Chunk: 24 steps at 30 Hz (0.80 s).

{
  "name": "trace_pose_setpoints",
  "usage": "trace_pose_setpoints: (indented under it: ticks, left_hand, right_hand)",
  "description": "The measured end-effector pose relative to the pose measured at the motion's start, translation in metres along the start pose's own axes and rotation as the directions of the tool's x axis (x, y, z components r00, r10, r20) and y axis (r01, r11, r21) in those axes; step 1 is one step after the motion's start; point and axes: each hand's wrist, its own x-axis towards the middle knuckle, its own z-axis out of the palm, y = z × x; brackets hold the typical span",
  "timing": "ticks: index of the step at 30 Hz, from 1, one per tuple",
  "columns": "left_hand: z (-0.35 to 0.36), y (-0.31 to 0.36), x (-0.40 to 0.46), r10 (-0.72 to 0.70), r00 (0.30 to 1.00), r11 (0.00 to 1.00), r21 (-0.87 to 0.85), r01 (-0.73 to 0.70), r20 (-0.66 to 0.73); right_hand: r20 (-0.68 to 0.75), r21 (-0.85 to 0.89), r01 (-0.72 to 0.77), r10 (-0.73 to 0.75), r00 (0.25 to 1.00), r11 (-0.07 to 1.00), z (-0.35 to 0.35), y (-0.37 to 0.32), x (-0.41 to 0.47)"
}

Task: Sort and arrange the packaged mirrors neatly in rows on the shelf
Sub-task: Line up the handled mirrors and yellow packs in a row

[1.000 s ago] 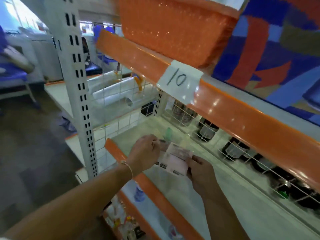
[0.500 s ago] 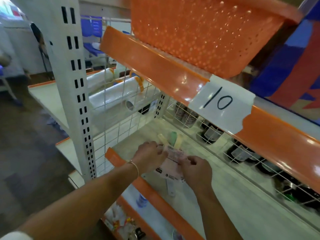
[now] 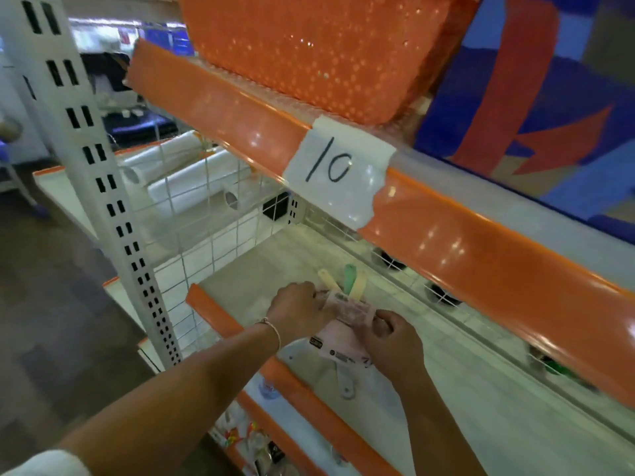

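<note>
Cream shelf (image 3: 464, 383), packaged mirrors (image 3: 347, 316) between both hands' grip

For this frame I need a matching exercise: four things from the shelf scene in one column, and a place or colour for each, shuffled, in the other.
Things:
1. basket
2. paper label
3. left hand
4. green handle

Descriptions:
A. pokes out beyond the packaged mirrors, between two cream handles
B. orange, on the upper shelf
C. white, marked "10", stuck on the orange shelf edge
D. holds the far left side of the packaged mirrors, thin bracelet at the wrist

Pairs: 1-B, 2-C, 3-D, 4-A
</note>
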Motion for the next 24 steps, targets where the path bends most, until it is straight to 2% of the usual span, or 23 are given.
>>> trace_pose_setpoints:
  ticks: [8,12,16,19,21,24]
  left_hand:
    - [0.048,0.054,-0.022,0.100,0.993,0.995,0.013,-0.101,0.061]
    - [0.064,0.072,-0.032,0.163,0.976,0.985,0.036,-0.170,0.147]
    - [0.066,0.074,-0.027,0.147,0.971,0.985,0.064,-0.162,0.189]
    - [0.059,0.074,-0.023,0.174,0.971,0.979,0.081,-0.189,0.164]
    - [0.051,0.070,-0.022,0.211,0.972,0.974,0.059,-0.217,0.104]
    - [0.031,0.055,-0.016,0.247,0.967,0.969,-0.003,-0.247,0.062]
  right_hand:
    - [-0.074,-0.059,-0.066,0.062,0.995,0.996,-0.045,0.054,-0.024]
    - [-0.153,-0.081,-0.125,0.112,0.982,0.989,-0.062,0.057,-0.043]
    - [-0.229,-0.056,-0.111,0.096,0.969,0.992,-0.071,0.052,-0.051]
    - [-0.225,0.132,-0.126,0.154,0.962,0.983,-0.075,0.041,-0.053]
    - [-0.125,0.332,-0.179,0.232,0.965,0.926,-0.078,0.033,-0.051]
    - [0.000,0.524,-0.252,0.295,0.955,0.814,-0.069,0.029,-0.041]
